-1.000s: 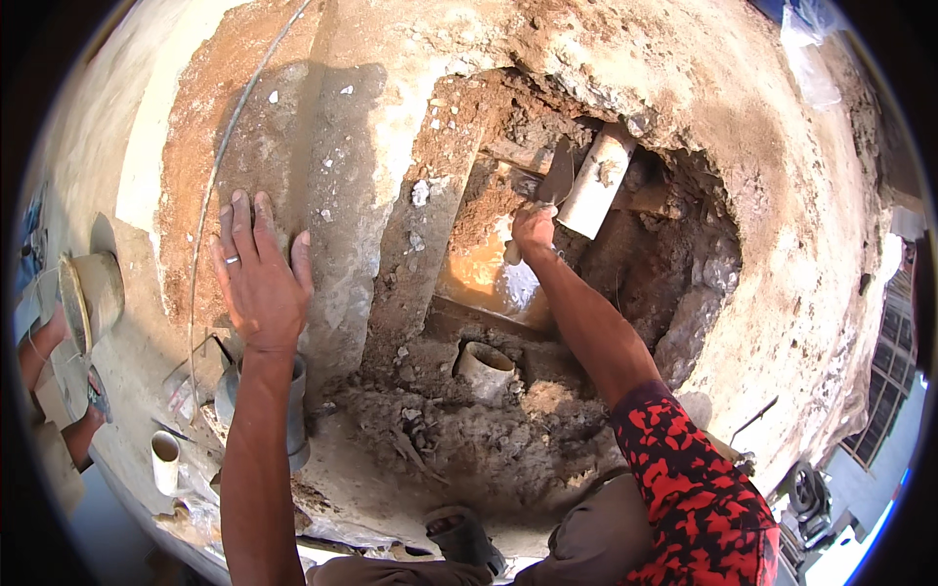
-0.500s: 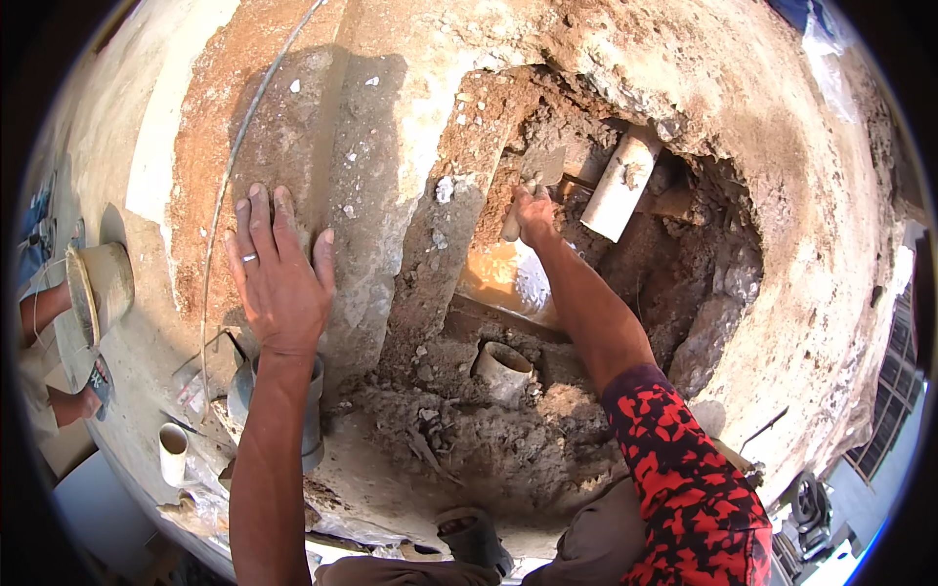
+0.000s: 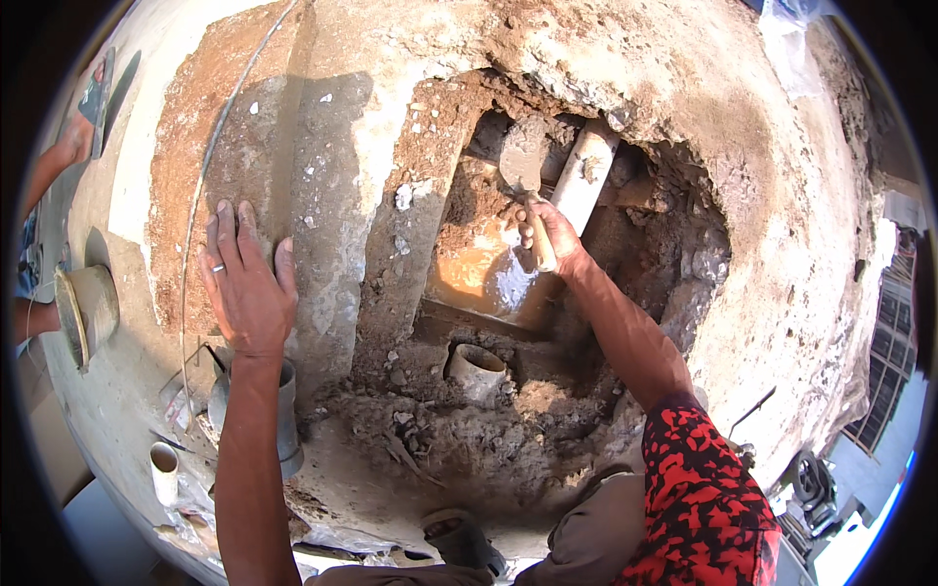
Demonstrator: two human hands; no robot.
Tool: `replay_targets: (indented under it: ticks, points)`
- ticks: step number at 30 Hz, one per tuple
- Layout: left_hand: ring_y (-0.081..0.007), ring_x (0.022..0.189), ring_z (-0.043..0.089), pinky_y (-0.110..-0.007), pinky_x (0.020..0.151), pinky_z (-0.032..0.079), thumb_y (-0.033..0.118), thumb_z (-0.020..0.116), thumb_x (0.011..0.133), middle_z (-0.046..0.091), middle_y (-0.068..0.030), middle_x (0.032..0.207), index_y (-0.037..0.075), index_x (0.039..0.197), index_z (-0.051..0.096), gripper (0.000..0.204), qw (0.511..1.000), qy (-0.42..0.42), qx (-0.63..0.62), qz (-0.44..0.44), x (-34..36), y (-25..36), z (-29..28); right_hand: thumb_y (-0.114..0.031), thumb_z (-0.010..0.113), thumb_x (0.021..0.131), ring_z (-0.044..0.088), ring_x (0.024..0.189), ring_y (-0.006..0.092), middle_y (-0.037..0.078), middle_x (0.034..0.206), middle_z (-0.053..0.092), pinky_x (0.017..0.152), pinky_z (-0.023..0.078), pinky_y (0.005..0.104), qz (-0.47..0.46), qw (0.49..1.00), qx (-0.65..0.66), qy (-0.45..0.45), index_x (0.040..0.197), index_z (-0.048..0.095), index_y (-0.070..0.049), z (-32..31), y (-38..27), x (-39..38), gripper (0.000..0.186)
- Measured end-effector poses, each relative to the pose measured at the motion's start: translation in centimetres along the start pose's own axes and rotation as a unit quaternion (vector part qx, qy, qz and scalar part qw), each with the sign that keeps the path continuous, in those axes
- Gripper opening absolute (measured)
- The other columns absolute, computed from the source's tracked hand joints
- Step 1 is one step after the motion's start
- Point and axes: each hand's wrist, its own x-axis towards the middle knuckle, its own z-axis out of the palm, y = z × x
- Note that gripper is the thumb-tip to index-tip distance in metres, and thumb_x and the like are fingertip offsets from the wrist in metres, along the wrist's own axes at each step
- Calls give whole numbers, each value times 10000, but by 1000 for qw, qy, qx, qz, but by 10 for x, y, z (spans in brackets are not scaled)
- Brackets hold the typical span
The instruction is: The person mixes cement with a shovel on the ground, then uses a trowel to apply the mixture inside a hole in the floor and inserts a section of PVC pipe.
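Note:
My right hand point(image 3: 555, 237) grips the wooden handle of a trowel point(image 3: 525, 156) inside the broken-out pit. Wet grey mortar seems to cover the blade, which points away from me. Just right of the trowel a pale pipe point(image 3: 588, 176) slopes down into the pit from its far wall. Below my hand lies a pool of muddy orange water point(image 3: 486, 273) with a bright glare on it. My left hand point(image 3: 246, 281) is pressed flat on the concrete left of the pit, fingers spread, a ring on one finger. It holds nothing.
An upright pipe stub point(image 3: 477, 371) stands at the pit's near side, with rubble point(image 3: 430, 430) before it. A thin cable point(image 3: 200, 186) runs beside my left hand. At left are a bucket point(image 3: 88, 308), a short white pipe point(image 3: 164, 474) and another person's foot point(image 3: 83, 132).
My right hand has turned and lifted the trowel, so its blade now shows broadly with grey material on it. The view has shifted; another person's foot now shows at upper left.

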Motion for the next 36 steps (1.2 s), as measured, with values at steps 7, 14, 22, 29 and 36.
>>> replay_targets:
  ticks: [7, 14, 22, 29, 36]
  points:
    - [-346, 1299, 352, -481, 1067, 272, 287, 522, 925, 370, -170, 1420, 15, 1373, 389, 541, 1000, -5, -2, -9, 3, 7, 0, -219, 430, 934, 503, 578, 126, 73, 803, 528, 450, 465, 237, -59, 978, 192, -63, 1100, 482, 2, -58, -105, -68, 281]
    - [-350, 1300, 347, -485, 1063, 272, 290, 525, 923, 364, -167, 1424, 15, 1372, 388, 544, 1000, -8, 3, -3, 0, 1, 2, -257, 540, 887, 509, 526, 145, 45, 775, 528, 445, 456, 275, -53, 946, -252, 197, 1049, 515, -45, -4, -37, -52, 267]
    - [-360, 1293, 352, -482, 1058, 281, 291, 530, 922, 369, -175, 1416, 13, 1365, 391, 541, 1000, -6, 7, -1, 0, -2, 0, -176, 571, 830, 645, 908, 277, 159, 966, 660, 729, 496, 406, -53, 419, -890, 171, 965, 632, -13, -50, 48, 96, 220]
    - [-320, 1341, 308, -523, 1073, 264, 370, 524, 907, 351, -146, 1434, 55, 1391, 364, 598, 1000, -13, 11, -10, -4, -13, -4, -243, 538, 859, 627, 937, 284, 134, 980, 652, 834, 455, 370, -9, 416, -896, 154, 1071, 611, -76, -18, 85, 152, 280]
    - [-329, 1334, 320, -515, 1081, 258, 376, 540, 897, 367, -149, 1426, 54, 1375, 391, 596, 1000, 3, -31, -6, 7, 7, 10, -275, 520, 910, 599, 796, 254, 128, 918, 608, 694, 512, 385, -134, 967, -211, 45, 1169, 562, -62, -61, 85, 166, 338]
